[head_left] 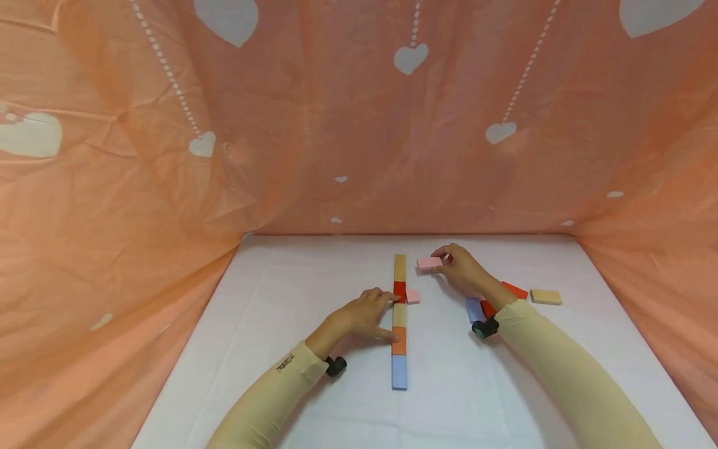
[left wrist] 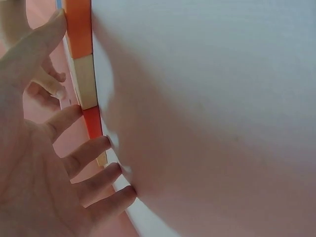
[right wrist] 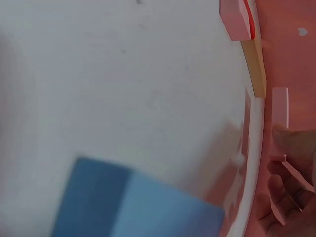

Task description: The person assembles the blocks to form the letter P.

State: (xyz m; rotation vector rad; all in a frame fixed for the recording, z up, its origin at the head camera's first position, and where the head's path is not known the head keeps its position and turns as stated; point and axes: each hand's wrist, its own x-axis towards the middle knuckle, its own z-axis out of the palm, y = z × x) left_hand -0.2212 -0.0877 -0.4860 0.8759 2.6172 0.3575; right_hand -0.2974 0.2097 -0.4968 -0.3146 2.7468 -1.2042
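A line of coloured blocks [head_left: 399,321] stands on edge on the white table [head_left: 280,324], running from a tan block at the far end to a blue one at the near end. My left hand [head_left: 364,315] rests against the line's left side, its straight fingers [left wrist: 81,155] touching the red block [left wrist: 93,123] and its thumb by the orange one [left wrist: 79,27]. My right hand [head_left: 460,268] pinches a pink block [head_left: 429,262] [right wrist: 280,106] above the table, right of the line's far end. A second pink block [head_left: 412,296] [right wrist: 236,19] lies beside the red one.
Loose blocks lie at the right: a blue one [head_left: 474,309] [right wrist: 143,202], red ones [head_left: 513,290] and a tan one [head_left: 546,297]. Orange cloth with white hearts [head_left: 359,125] walls the table on three sides.
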